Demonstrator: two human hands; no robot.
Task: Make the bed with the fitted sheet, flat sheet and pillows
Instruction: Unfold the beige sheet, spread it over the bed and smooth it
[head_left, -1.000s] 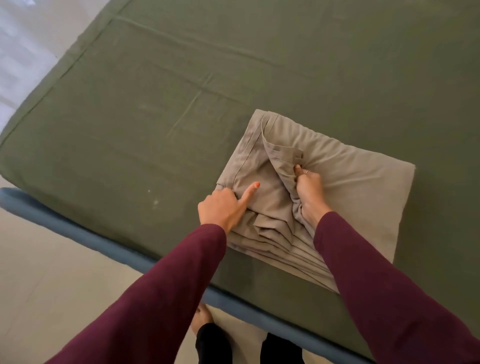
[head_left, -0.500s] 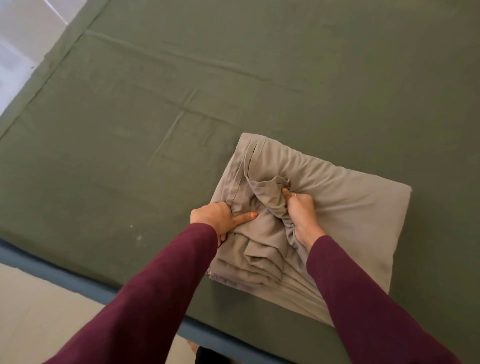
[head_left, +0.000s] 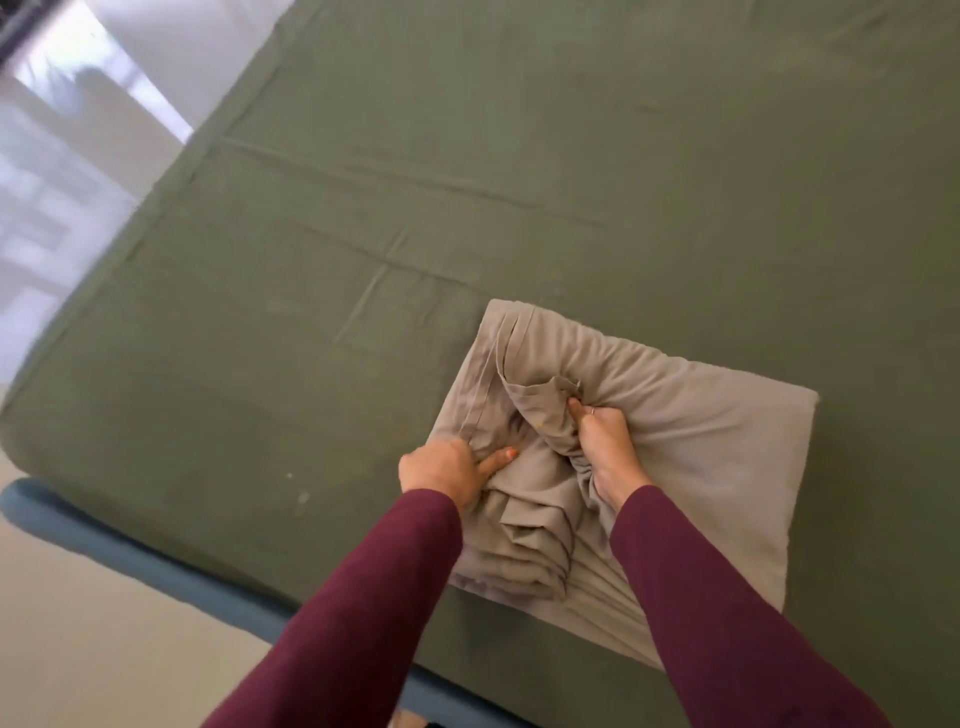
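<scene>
— Nearest?
— Both maroon sleeves. The left hand (head_left: 441, 467) and right hand (head_left: 605, 447) each clench bunched layers of the folded beige flat sheet (head_left: 675, 441).
— And it lies where?
— Near the near edge of the smooth olive-green fitted sheet (head_left: 467, 182), above the blue bed frame (head_left: 156, 564).

Matt olive cloth fitted sheet (head_left: 467, 182) shows faint fold creases, the beige flat sheet (head_left: 701, 457) looks soft, matt and rumpled, sleeves (head_left: 727, 623) a smooth maroon knit.
</scene>
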